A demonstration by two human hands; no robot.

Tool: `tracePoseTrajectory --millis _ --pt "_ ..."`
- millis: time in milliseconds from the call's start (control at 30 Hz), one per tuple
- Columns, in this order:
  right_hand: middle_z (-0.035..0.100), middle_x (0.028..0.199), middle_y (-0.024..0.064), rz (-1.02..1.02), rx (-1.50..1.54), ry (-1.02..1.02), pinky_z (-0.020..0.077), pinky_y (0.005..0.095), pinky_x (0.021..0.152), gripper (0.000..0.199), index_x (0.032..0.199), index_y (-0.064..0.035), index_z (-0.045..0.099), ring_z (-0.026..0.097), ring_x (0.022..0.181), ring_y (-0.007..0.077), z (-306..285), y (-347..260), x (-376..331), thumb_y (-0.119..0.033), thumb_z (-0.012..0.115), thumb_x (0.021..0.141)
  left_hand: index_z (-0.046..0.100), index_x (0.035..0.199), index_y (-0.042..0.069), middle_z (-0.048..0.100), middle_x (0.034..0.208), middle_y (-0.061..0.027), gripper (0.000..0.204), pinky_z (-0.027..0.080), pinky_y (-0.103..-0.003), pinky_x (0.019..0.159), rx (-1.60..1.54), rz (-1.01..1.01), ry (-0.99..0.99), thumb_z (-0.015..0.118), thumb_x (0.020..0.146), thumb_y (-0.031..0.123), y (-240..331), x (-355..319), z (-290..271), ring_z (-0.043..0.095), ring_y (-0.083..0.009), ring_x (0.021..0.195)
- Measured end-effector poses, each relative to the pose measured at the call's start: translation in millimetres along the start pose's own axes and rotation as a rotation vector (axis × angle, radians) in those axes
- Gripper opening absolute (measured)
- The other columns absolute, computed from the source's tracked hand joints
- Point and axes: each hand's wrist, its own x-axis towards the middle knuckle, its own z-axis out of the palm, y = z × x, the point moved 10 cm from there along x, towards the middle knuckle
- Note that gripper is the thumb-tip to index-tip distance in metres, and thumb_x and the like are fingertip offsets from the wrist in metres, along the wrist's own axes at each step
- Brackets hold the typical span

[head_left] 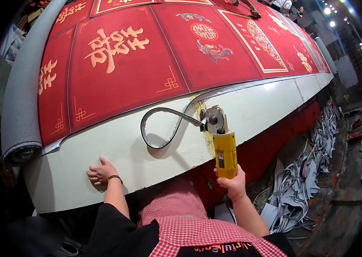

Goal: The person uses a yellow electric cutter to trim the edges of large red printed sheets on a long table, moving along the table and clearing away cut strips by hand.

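My right hand (pixel 233 184) is wrapped round the yellow body of an electric rotary cutter (pixel 225 147), held over the front edge of a white tabletop. Its round metal blade head points away from me. A narrow dark-edged trimmed strip (pixel 146 136) loops to the left of the blade and runs back toward the carpet edge. My left hand (pixel 99 172) rests on the tabletop (pixel 84 150) with its fingers spread, holding nothing. Beyond both hands lies a red printed carpet sheet (pixel 129 90) with gold characters, its near edge lying on the table.
A thick grey roll (pixel 24 103) lies along the left side of the carpet. Grey-white offcut strips (pixel 294 192) are heaped on the floor at the right, below the table edge. At the far side, another person's hand (pixel 254 11) is over the carpet.
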Motion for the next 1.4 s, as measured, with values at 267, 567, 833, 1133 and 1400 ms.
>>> tracePoseTrajectory --millis 267,567,833,1133,1400 --pt "0.065 0.101 0.0118 0.169 0.018 -0.049 0.0517 0.0319 0.08 0.052 0.11 0.0012 0.053 0.064 0.091 0.0194 34.1 44.4 -14.0 0.003 0.07 0.061 0.044 0.118 0.003 0.036 0.136 -0.0178 0.062 0.026 -0.052 0.099 -0.036 0.037 0.024 0.054 0.084 0.054 -5.2 -0.3 14.7 0.03 -0.0333 0.129" --pt "0.065 0.096 0.0115 0.247 -0.129 -0.166 0.0515 0.0294 0.071 0.055 0.111 0.0021 0.053 0.064 0.083 0.0178 117.2 45.3 -51.2 0.0 0.072 0.059 0.035 0.142 0.016 0.026 0.146 -0.0193 0.083 0.016 -0.051 0.11 -0.906 1.061 -0.33 0.071 0.067 0.016 100.1 -48.8 -77.7 0.022 -0.0352 0.136" --pt "0.065 0.091 0.0067 0.214 -0.25 -0.093 0.0497 0.0252 0.064 0.046 0.104 0.0024 0.058 0.061 0.074 0.0122 181.8 37.1 -114.7 -0.004 0.072 0.06 0.061 0.084 0.014 0.066 0.104 -0.0006 0.006 0.026 -0.046 0.105 -0.848 1.712 -0.178 0.056 0.081 0.013 164.0 -17.3 -129.2 0.05 -0.025 0.114" --pt "0.065 0.087 0.0082 0.367 -0.249 -0.091 0.049 0.0257 0.058 0.046 0.104 0.0024 0.057 0.061 0.07 0.0144 198.8 46.3 -137.0 -0.001 0.071 0.06 0.06 0.079 0.012 0.064 0.09 -0.008 0.014 0.041 -0.043 0.084 -0.808 1.502 -0.402 0.069 0.07 0.015 87.8 114.1 -74.1 0.057 -0.0301 0.093" --pt "0.062 0.082 0.007 0.385 -0.129 -0.276 0.0478 0.0261 0.059 0.039 0.099 0.0025 0.057 0.059 0.067 0.0146 306.2 68.2 -75.7 -0.001 0.068 0.061 0.05 0.128 0.017 0.048 0.134 -0.0069 0.062 0.033 -0.047 0.104 -0.246 1.406 -0.739 0.07 0.069 0.024 -51.5 153.7 -12.6 0.04 -0.0333 0.124"
